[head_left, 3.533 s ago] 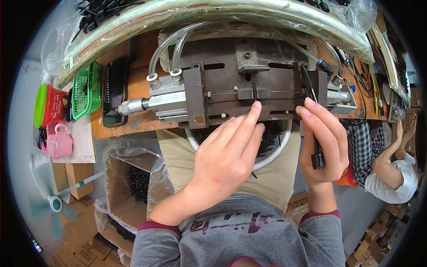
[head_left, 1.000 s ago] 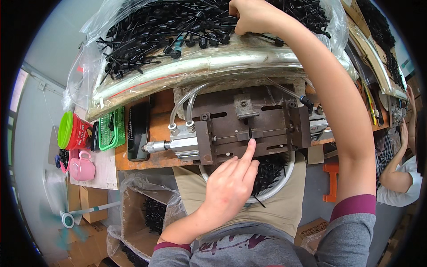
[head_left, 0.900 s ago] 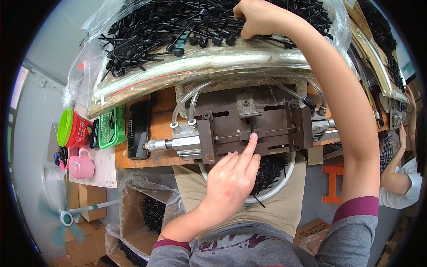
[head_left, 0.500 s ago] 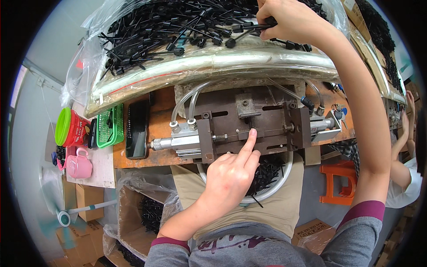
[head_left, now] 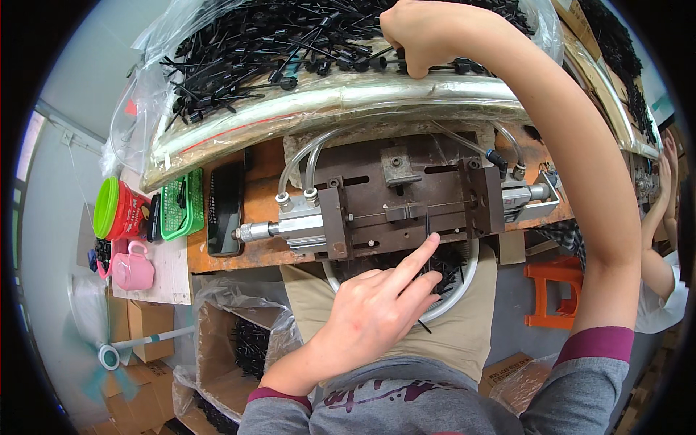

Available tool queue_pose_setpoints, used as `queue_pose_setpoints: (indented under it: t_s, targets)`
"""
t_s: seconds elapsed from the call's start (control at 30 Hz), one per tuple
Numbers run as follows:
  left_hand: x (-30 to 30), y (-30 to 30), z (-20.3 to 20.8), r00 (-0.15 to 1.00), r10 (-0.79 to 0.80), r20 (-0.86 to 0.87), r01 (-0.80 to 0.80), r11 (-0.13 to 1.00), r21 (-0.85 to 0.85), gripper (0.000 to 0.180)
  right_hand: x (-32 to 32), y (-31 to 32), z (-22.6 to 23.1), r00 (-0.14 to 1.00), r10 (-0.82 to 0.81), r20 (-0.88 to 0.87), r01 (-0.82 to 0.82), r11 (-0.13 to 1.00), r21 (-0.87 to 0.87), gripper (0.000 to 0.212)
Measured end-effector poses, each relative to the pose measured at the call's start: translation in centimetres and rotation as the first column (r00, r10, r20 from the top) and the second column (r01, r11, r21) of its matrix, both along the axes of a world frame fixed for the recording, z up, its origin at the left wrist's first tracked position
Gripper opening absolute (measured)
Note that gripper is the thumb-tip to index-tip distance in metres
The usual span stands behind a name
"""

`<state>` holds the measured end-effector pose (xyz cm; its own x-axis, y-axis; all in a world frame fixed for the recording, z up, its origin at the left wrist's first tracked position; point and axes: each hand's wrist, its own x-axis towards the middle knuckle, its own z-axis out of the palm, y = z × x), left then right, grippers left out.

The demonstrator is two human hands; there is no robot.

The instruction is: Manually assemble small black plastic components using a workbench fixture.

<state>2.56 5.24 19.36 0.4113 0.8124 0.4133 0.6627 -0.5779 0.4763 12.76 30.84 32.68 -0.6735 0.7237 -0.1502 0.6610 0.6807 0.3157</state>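
A thin black rod is at the centre of the frame, over the dark plate, just right of a small block. The left hand comes up from below, index finger stretched out to the rod's near end, the other fingers bent; the thumb is hidden, so I cannot tell whether it grips the rod. Above the block, a metal bracket is bolted to the plate. Silver cylinders, one left and one right, flank the plate, with clear tubes attached. At the top of the frame, the right hand bends down into a pile of black parts, its fingers narrowed together; what they hold, if anything, is hard to make out. Below the plate, a white-rimmed basin holds more black pieces. A green basket, a red tub and a pink cup are at left; an orange stool is at lower right.
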Motion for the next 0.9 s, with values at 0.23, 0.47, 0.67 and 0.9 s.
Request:
queue_pose_setpoints:
  t_s: [0.23,0.47,0.67,0.9]
  targets:
    - [-0.7,-0.1,0.7,0.999,-0.015,0.034,0.015,1.0,0.0,0.03,2.0,1.7,0.0,0.996,0.0,-0.094,-0.014,0.989,-0.145,0.035]
    - [-2.5,2.5,1.9,0.93,0.073,0.361,-0.103,0.993,0.064,0.031,4.7,-0.1,1.3,0.827,-0.131,-0.546,0.015,0.977,-0.212,0.026]
    - [-2.1,8.8,3.3,0.811,0.1,0.577,-0.283,0.93,0.236,0.041,7.3,-0.4,1.5,0.302,-0.406,-0.863,-0.181,0.864,-0.47,0.011]
    - [-1.4,9.5,3.4,0.916,0.02,0.401,-0.209,0.876,0.435,0.04,7.4,-5.8,-3.4,0.097,-0.569,-0.817,-0.454,0.705,-0.545,0.02]
